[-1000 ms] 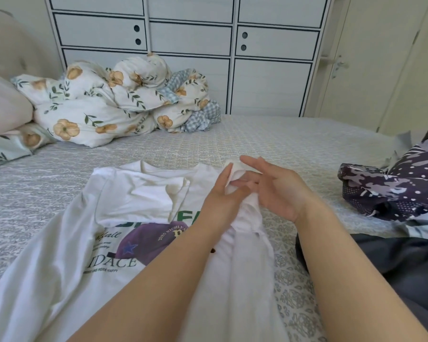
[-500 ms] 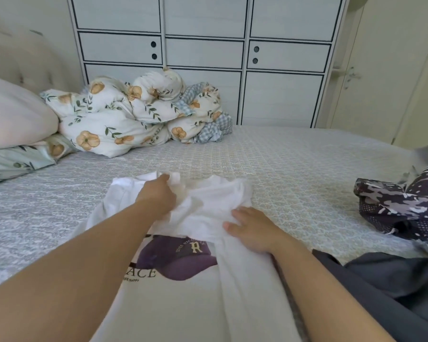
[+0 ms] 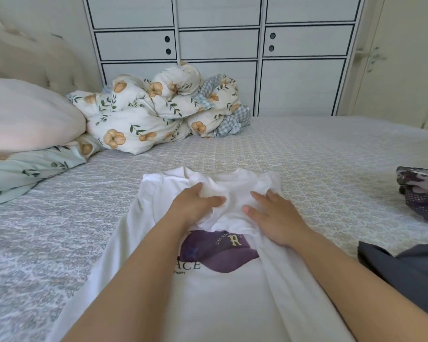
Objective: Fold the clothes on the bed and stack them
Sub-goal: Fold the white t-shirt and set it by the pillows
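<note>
Left hand [image 3: 195, 206] has moved inward, flattening shirt [image 3: 223, 292].

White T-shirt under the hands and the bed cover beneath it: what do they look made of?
White T-shirt: looks like soft matte knit, probably cotton; it wrinkles under both hands, with a flat printed purple cap graphic. Bed cover: seemingly a woven or quilted textile, matte, with a fine repeating grey pattern; exact fibre unclear.

light: soft, even daylight | shadows: faint | edges: wide-angle bowing | focus: slightly soft, perhaps motion blur
</note>
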